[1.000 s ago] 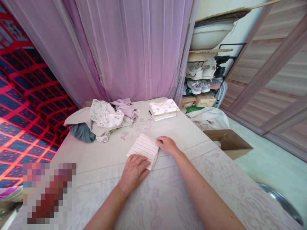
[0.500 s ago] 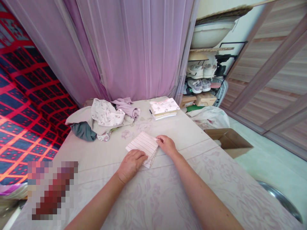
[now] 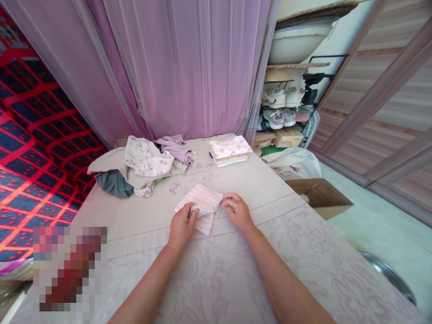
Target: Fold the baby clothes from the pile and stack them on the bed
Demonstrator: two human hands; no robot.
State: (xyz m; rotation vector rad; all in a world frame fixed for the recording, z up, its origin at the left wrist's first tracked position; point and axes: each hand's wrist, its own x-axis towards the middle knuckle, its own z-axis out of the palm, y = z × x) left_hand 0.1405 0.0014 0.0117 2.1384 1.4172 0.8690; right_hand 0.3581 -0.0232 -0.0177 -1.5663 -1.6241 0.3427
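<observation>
A small white cloth with thin pink stripes (image 3: 202,200) lies folded on the pale flowered bed sheet (image 3: 236,270). My left hand (image 3: 180,225) pinches its near left edge and lifts it off the sheet. My right hand (image 3: 238,210) grips the cloth's right corner. The two hands hold the cloth between them, its near layer raised.
A heap of loose clothes (image 3: 141,166) lies at the back left. A stack of folded cloths (image 3: 229,150) sits at the back right. Pink curtains (image 3: 189,67) hang behind. An open cardboard box (image 3: 320,195), a shoe rack (image 3: 286,108) and a metal basin (image 3: 388,274) stand right of the bed.
My left hand went from lying flat on the striped cloth to pinching its edge and lifting it. My right hand closed on the right corner.
</observation>
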